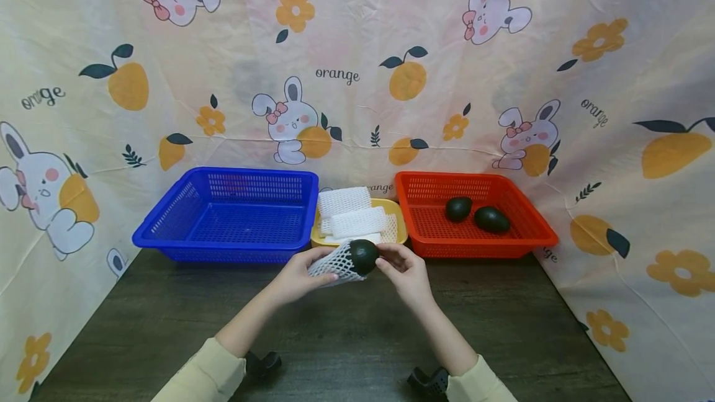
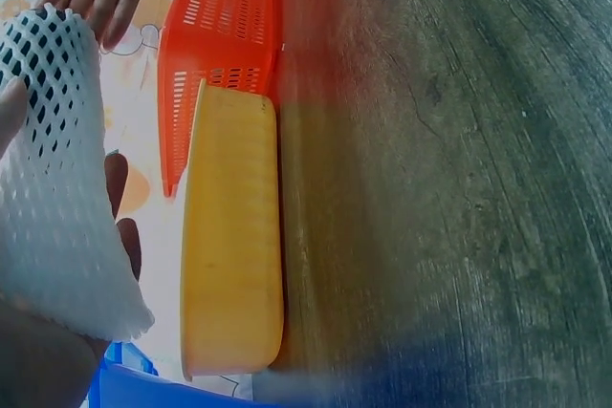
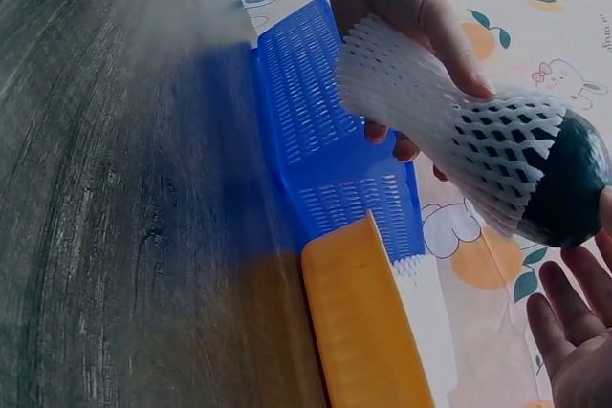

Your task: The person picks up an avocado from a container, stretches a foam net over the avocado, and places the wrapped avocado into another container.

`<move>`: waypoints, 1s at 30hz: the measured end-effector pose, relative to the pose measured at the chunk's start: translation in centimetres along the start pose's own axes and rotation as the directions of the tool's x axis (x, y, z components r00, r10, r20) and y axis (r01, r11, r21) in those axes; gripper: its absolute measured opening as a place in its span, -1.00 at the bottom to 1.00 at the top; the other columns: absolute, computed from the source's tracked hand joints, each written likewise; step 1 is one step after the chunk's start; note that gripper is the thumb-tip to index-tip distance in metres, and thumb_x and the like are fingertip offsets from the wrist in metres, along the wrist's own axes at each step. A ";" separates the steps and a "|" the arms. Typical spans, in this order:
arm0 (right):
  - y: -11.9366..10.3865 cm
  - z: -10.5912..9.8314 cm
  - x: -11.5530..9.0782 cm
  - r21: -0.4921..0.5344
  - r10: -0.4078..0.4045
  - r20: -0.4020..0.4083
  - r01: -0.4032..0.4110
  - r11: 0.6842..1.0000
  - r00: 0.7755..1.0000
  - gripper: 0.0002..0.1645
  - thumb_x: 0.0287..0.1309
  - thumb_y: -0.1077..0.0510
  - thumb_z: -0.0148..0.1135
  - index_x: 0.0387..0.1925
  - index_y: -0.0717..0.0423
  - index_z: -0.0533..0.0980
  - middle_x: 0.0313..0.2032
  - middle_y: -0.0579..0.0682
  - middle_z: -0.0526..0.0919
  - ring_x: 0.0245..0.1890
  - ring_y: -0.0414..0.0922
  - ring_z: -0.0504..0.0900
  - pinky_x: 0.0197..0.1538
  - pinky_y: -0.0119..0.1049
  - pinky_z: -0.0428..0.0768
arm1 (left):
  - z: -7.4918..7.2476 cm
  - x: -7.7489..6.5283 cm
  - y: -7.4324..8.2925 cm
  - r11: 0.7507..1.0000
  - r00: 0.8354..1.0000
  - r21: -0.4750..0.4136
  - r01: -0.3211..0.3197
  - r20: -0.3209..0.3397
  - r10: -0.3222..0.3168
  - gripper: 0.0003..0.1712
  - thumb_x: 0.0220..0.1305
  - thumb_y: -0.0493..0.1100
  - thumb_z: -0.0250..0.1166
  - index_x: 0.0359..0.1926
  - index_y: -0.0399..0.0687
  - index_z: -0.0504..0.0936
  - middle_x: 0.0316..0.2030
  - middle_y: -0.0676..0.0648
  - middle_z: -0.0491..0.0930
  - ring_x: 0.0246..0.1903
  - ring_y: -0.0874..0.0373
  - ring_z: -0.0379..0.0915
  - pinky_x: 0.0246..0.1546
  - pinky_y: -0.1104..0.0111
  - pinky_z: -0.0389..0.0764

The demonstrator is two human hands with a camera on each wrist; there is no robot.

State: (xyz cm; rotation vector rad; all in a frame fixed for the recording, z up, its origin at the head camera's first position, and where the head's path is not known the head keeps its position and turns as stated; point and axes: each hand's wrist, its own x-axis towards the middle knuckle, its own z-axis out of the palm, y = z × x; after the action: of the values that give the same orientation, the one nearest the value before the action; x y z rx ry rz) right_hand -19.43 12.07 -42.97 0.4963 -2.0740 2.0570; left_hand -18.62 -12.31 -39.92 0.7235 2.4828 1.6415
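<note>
A dark green avocado (image 1: 364, 257) sits partly inside a white foam net sleeve (image 3: 478, 140), its rounded end sticking out of the sleeve's mouth. My left hand (image 1: 304, 275) grips the sleeve, thumb on the near side and fingers around the far side. The sleeve's other end hangs loose past the left palm in the left wrist view. At the avocado's bare end, my right hand (image 1: 406, 272) touches it with thumb and fingertips. In the right wrist view the fingers (image 3: 574, 303) of that hand are spread and nearly straight, and the palm is turned up.
Behind the hands stands a yellow basket (image 1: 398, 208) with several white foam net sleeves (image 1: 357, 222). A blue basket (image 1: 223, 253) is on its left. The red basket (image 1: 475, 248) on its right holds two avocados (image 1: 491, 219). All stand on a dark wooden table (image 1: 346, 340).
</note>
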 end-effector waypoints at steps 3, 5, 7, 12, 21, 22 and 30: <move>0.1 0.0 0.0 -0.001 0.012 -0.012 -0.012 1.000 1.000 -0.68 0.08 0.43 0.31 -0.08 0.42 0.56 -0.10 0.23 0.63 -0.15 -0.13 0.63 -0.06 -0.30 0.56 | 0.0 0.1 -0.5 1.000 1.000 -0.021 0.001 0.010 0.000 -0.46 0.18 -0.29 0.36 0.17 -0.40 0.46 -0.06 -0.20 0.57 -0.14 0.06 0.46 -0.12 0.20 0.47; -0.5 0.1 -0.1 0.000 0.009 -0.012 -0.009 1.000 1.000 -0.69 0.07 0.43 0.31 -0.10 0.43 0.57 -0.14 0.18 0.66 -0.18 -0.14 0.64 -0.08 -0.28 0.57 | 0.2 0.4 -1.4 0.999 1.000 -0.040 0.004 0.014 -0.003 -0.44 0.18 -0.30 0.36 0.18 -0.41 0.44 -0.05 -0.21 0.56 -0.13 0.05 0.46 -0.12 0.19 0.48; -1.2 0.2 -0.3 0.002 0.004 -0.004 -0.004 1.000 1.000 -0.70 0.07 0.45 0.30 -0.11 0.45 0.57 -0.17 0.14 0.67 -0.21 -0.16 0.63 -0.10 -0.28 0.58 | 0.3 0.6 -2.3 0.999 1.000 -0.052 0.003 0.013 -0.003 -0.42 0.18 -0.30 0.36 0.20 -0.40 0.43 -0.03 -0.21 0.55 -0.12 0.05 0.46 -0.11 0.18 0.48; -2.4 0.4 -0.5 -0.011 -0.039 0.031 0.039 0.999 0.999 -0.70 0.05 0.47 0.30 -0.12 0.49 0.56 -0.19 0.18 0.66 -0.24 -0.18 0.62 -0.12 -0.30 0.59 | 0.5 1.1 -3.5 0.998 1.000 -0.061 -0.015 0.014 0.016 -0.37 0.16 -0.22 0.40 0.22 -0.33 0.42 0.00 -0.18 0.54 -0.11 0.06 0.47 -0.09 0.20 0.47; -2.9 0.5 -0.4 -0.120 -0.052 0.051 0.058 0.991 0.997 -0.75 0.02 0.40 0.37 -0.20 0.40 0.62 -0.15 0.22 0.65 -0.07 -0.07 0.56 0.08 -0.17 0.46 | 0.5 1.1 -3.4 0.997 0.999 -0.080 -0.021 0.027 0.024 -0.30 0.10 -0.12 0.45 0.23 -0.23 0.43 0.02 -0.13 0.54 -0.08 0.04 0.48 -0.05 0.19 0.45; -2.9 0.5 -0.5 -0.127 -0.051 0.053 0.057 0.990 0.997 -0.75 0.02 0.39 0.37 -0.20 0.39 0.62 -0.15 0.21 0.65 -0.06 -0.06 0.56 0.08 -0.21 0.45 | 0.5 1.1 -3.4 0.997 1.000 -0.081 -0.015 0.025 0.017 -0.29 0.09 -0.11 0.46 0.23 -0.21 0.43 0.02 -0.12 0.54 -0.07 0.04 0.48 -0.04 0.18 0.45; -2.7 0.7 -0.5 -0.145 -0.086 0.077 0.097 0.985 0.993 -0.75 -0.03 0.40 0.40 -0.22 0.38 0.63 -0.15 0.20 0.65 -0.05 -0.04 0.57 0.12 -0.21 0.40 | 0.6 1.2 -3.0 0.996 0.999 -0.085 -0.016 0.044 0.020 -0.22 0.04 -0.10 0.49 0.27 -0.18 0.40 0.05 -0.12 0.53 -0.03 0.04 0.46 0.00 0.13 0.42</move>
State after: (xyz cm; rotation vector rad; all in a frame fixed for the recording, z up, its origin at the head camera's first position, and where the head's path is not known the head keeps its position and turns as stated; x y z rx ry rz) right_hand -17.96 11.46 -40.63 0.6351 -2.1797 1.8431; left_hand -20.51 -12.24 -42.63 0.7655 2.3675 1.7057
